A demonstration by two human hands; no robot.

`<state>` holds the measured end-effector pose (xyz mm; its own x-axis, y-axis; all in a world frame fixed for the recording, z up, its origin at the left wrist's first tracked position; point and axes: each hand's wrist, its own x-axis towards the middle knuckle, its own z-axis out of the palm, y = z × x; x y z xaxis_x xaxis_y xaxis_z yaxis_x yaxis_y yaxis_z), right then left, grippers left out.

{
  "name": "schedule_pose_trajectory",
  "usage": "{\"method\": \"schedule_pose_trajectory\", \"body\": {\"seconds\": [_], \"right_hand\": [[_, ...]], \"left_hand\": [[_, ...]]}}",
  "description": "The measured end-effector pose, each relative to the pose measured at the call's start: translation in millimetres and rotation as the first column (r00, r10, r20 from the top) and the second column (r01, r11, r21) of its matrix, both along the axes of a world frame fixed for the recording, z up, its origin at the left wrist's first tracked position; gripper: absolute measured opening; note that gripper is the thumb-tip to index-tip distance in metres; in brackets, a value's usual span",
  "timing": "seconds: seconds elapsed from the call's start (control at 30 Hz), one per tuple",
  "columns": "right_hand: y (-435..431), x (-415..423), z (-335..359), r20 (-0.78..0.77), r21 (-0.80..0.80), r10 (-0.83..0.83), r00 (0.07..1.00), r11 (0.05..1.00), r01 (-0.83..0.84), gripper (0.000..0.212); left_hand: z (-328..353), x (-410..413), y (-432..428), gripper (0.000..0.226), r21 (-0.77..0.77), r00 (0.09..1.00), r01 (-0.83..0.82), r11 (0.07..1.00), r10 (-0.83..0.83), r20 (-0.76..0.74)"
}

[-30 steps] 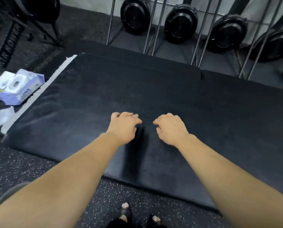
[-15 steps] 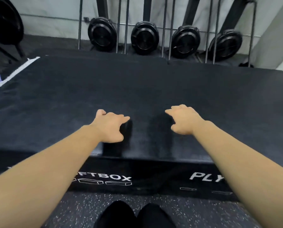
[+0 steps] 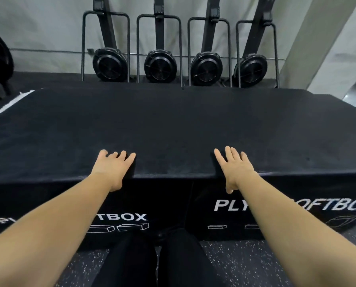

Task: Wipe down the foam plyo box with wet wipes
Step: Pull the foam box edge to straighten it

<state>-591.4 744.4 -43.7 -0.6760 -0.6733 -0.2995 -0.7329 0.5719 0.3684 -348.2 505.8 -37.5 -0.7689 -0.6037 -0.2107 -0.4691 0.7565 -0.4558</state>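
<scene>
Two hands rest on the plyo box (image 3: 173, 125) ahead, at its 6 o'clock edge: left hand (image 3: 113, 170), right hand (image 3: 235, 169), fingers (image 3: 233, 156) loose, holding nothing. Box looks soft, big, maybe heavy; grab under that edge.

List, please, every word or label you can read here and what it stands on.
"PL" then "TBOX": left front face of the foam plyo box; left arm hides the middle.
"PLY" then "OFTBO": right front face; right arm hides the middle, frame edge cuts the end.
Nothing else legible.
</scene>
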Motion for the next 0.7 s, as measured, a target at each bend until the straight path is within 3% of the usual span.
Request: {"method": "schedule_pose_trajectory", "body": {"seconds": [0.13, 0.3, 0.5, 0.7], "right_hand": [[0.4, -12.9, 3.0, -0.047, -0.026, 0.016, 0.999, 1.000, -0.017, 0.139], [10.0, -25.3, 8.0, -0.103, -0.068, -0.023, 0.994, 0.998, 0.016, 0.126], [32.4, -36.9, 22.6, -0.174, -0.147, -0.113, 0.978, 0.985, 0.088, 0.101], [35.5, -45.1, 61.9, -0.247, -0.246, -0.121, 0.962, 0.967, 0.058, 0.093]], "left_hand": [[22.1, -4.1, -5.6, 0.089, 0.140, 0.999, -0.050, 0.989, 0.049, 0.007], [48.2, -5.8, -8.9, 0.086, 0.394, 0.975, -0.114, 0.912, 0.179, -0.133], [65.1, -9.8, -9.8, 0.081, 0.446, 0.948, -0.100, 0.889, 0.221, -0.230], [95.1, -13.3, -7.2, 0.076, 0.393, 0.919, -0.094, 0.915, 0.231, -0.319]]}}
